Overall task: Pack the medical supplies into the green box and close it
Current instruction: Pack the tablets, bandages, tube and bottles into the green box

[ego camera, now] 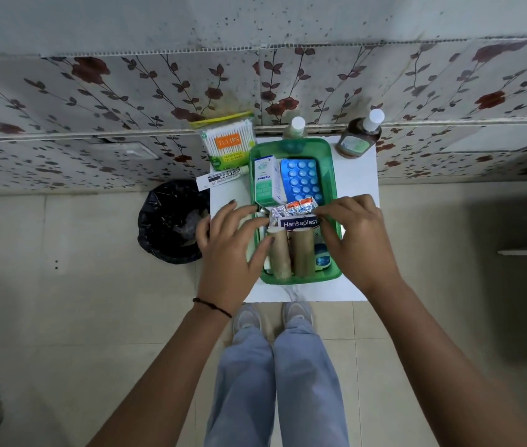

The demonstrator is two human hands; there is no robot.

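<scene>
Head view: the left hand (233,250) has its fingers (257,225) spread loosely, tips on the foil pill strip (293,209) and a brown bandage roll (280,253). The right hand (357,235) pinches the Hansaplast box (299,223) from 3 o'clock. All sit in the uncovered green box (333,175) on the white worktop (357,175). The cotton swab pack (230,145) stands at the box's 10 o'clock and the brown bottle (357,140) at its 1 o'clock.

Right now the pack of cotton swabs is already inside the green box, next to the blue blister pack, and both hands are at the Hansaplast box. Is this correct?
Not quite. The head view shows the pack of cotton swabs outside the green box, on the table at its far left corner. The blue blister pack is inside, and the left hand and right hand are at the Hansaplast box.
</scene>
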